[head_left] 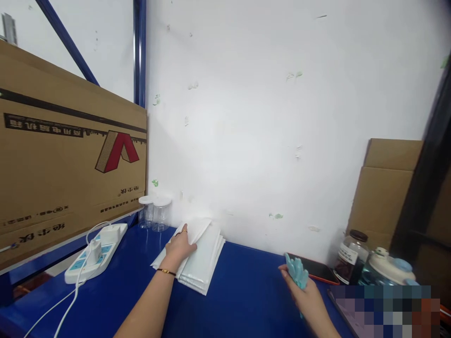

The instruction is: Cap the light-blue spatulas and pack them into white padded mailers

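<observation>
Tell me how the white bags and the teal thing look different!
The white bags are flat and wide; the teal thing is small and bumpy. The white bags lie piled on the table; the teal thing is in the right hand. Both have a hand touching them.

On the box [59, 180], upside down, a dark band [44, 125] reads 商用电脑机箱, near an angular red logo [114, 152]; the box's other print is too blurred to read surely, as is the white label [348, 254] on the jar [342, 271]
</observation>
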The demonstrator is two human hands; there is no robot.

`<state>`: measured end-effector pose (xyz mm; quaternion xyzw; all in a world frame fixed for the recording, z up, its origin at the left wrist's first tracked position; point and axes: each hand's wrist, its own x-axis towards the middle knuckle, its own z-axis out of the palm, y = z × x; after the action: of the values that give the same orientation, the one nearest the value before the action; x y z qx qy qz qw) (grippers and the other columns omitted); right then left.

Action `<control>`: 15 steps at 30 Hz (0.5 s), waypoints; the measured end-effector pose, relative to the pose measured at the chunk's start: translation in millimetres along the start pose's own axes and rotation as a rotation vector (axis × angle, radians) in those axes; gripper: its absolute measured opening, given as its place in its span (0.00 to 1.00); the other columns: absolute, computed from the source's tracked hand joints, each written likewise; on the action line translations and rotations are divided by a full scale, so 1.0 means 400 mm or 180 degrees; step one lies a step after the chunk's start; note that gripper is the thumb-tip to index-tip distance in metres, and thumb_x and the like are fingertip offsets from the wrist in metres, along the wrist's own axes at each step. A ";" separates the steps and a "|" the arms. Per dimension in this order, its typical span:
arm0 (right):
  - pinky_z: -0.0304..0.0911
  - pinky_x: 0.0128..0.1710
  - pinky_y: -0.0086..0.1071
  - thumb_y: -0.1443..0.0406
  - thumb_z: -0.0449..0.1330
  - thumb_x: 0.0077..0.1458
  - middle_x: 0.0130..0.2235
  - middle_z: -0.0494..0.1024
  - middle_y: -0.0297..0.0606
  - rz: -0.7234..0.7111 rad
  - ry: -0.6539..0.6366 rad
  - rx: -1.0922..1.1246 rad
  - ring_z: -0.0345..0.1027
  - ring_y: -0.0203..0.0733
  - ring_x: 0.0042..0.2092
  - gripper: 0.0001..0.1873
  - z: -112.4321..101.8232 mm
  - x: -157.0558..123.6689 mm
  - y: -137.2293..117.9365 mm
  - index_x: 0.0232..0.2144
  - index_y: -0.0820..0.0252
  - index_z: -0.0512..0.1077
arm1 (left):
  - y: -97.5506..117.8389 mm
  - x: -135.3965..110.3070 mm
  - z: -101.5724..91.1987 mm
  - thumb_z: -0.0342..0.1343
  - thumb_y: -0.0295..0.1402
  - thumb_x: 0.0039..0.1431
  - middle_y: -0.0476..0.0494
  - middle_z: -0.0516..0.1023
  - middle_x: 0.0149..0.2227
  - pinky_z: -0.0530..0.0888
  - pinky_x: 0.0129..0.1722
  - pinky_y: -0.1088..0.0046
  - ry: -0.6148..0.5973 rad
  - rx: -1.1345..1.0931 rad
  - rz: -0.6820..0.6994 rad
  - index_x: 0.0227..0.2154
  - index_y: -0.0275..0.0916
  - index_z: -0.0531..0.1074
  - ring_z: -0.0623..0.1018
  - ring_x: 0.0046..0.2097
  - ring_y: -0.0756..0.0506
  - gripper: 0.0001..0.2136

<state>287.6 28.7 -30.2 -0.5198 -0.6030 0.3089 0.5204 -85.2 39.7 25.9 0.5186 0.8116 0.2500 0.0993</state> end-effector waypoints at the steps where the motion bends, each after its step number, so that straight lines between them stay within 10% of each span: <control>1: 0.56 0.16 0.30 0.48 0.59 0.43 0.16 0.67 0.33 -0.0015 -0.0050 0.0067 0.63 0.41 0.19 0.24 -0.006 -0.002 -0.016 0.35 0.60 0.75 | 0.006 -0.007 -0.017 0.55 0.34 0.43 0.30 0.67 0.53 0.62 0.50 0.52 0.0071 -0.0303 0.0083 0.61 0.35 0.45 0.65 0.55 0.31 0.41; 4: 0.53 0.15 0.30 0.49 0.60 0.44 0.16 0.65 0.33 -0.0022 -0.0282 0.0290 0.60 0.39 0.18 0.24 -0.013 0.000 -0.090 0.36 0.61 0.75 | 0.048 -0.040 -0.067 0.53 0.33 0.46 0.34 0.69 0.51 0.67 0.47 0.64 -0.0301 -0.1840 0.0464 0.60 0.37 0.49 0.70 0.51 0.39 0.36; 8: 0.59 0.23 0.30 0.52 0.61 0.46 0.22 0.70 0.35 -0.0484 -0.0717 0.0211 0.64 0.40 0.24 0.22 0.008 0.019 -0.251 0.39 0.61 0.74 | 0.118 -0.102 -0.072 0.53 0.31 0.45 0.42 0.76 0.40 0.71 0.40 0.66 -0.2088 -0.3546 0.0632 0.54 0.37 0.59 0.76 0.39 0.42 0.29; 15: 0.59 0.32 0.30 0.59 0.58 0.49 0.29 0.73 0.34 -0.1124 -0.0756 -0.0529 0.64 0.40 0.31 0.12 0.047 0.075 -0.386 0.34 0.61 0.72 | 0.142 -0.166 0.042 0.55 0.25 0.41 0.46 0.77 0.34 0.68 0.35 0.73 -0.3089 -0.3575 0.0961 0.46 0.33 0.68 0.74 0.34 0.47 0.23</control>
<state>224.9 18.9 115.2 -0.4072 -0.7650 0.2214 0.4471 -3.8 4.8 34.2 0.5474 0.3477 0.3804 0.6594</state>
